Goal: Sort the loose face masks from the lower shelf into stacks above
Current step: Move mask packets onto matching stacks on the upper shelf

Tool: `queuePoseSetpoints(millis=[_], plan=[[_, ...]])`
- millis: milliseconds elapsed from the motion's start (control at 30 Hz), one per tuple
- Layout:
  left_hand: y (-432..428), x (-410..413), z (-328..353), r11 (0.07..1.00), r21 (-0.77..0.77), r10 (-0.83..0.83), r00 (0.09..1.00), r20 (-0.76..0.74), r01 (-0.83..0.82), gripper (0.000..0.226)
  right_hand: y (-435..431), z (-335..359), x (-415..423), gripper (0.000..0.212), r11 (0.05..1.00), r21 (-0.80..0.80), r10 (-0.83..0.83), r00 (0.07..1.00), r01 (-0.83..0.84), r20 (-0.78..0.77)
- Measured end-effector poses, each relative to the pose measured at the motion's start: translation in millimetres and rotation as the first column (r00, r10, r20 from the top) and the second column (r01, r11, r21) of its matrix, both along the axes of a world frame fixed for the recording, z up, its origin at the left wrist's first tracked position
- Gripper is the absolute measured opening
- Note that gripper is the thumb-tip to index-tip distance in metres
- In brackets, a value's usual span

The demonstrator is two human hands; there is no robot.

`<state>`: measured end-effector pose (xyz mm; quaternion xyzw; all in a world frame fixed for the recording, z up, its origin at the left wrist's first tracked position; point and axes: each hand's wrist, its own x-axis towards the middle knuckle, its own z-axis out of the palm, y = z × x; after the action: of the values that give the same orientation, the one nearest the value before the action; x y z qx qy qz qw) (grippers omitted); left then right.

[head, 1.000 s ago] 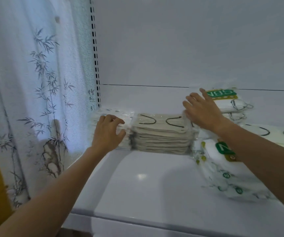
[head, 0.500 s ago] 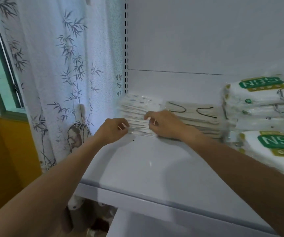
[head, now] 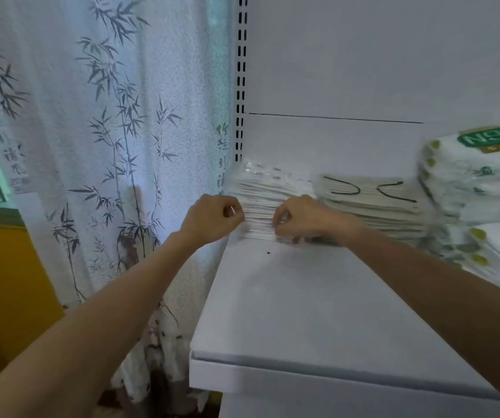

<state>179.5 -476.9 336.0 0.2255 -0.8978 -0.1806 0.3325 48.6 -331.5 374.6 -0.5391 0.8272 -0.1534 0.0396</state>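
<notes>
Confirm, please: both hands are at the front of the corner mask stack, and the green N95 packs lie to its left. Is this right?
Not quite: the head view shows the green N95 packs to the right of the corner mask stack. The left hand and right hand are at its front.

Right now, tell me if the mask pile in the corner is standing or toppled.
Standing. The mask pile sits in flat layers on the shelf, left hand and right hand curled at its front edge. Evenness blurred.
</notes>
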Motion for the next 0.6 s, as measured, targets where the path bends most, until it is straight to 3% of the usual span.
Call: queuePoseSetpoints(millis=[33, 100, 200, 300, 333, 467, 600], plan=[[-6, 3, -1, 0.997, 0.008, 0.081, 0.994, -0.077, -0.081, 0.009, 0, 5, 4, 0.018, 0.995, -0.100, -0.010, 0.997, 0.002, -0.080], [-16, 5, -2, 0.967, 0.191, 0.199, 0.966, -0.164, -0.167, 0.023, -3, 11, 7, 0.025, 0.953, -0.303, -0.109, 0.928, -0.005, -0.357], [-20, -3, -6, 0.777, 0.629, 0.131, 0.970, -0.207, 0.029, 0.048, -12, 14, 0, 0.052, 0.959, -0.284, -0.173, 0.829, 0.018, -0.532], [-11, -11, 2, 0.475, 0.812, 0.158, 0.874, -0.460, 0.341, 0.057, -19, 12, -11, 0.059, 0.972, -0.196, -0.207, 0.860, 0.128, -0.466], [-9, -13, 5, 0.430, 0.818, 0.175, 0.854, -0.491, 0.382, 0.057, -21, 13, -16, 0.057, 0.972, -0.176, -0.221, 0.874, 0.158, -0.433], [2, -28, 7, 0.402, 0.821, 0.045, 0.887, -0.460, 0.406, 0.063, -32, 15, -23, 0.050, 0.978, -0.052, -0.206, 0.925, 0.200, -0.319], [10, -43, 3, 0.428, 0.803, -0.129, 0.907, -0.400, 0.415, 0.064, -46, 4, -17, 0.048, 0.986, -0.071, -0.168, 0.936, 0.153, -0.310]])
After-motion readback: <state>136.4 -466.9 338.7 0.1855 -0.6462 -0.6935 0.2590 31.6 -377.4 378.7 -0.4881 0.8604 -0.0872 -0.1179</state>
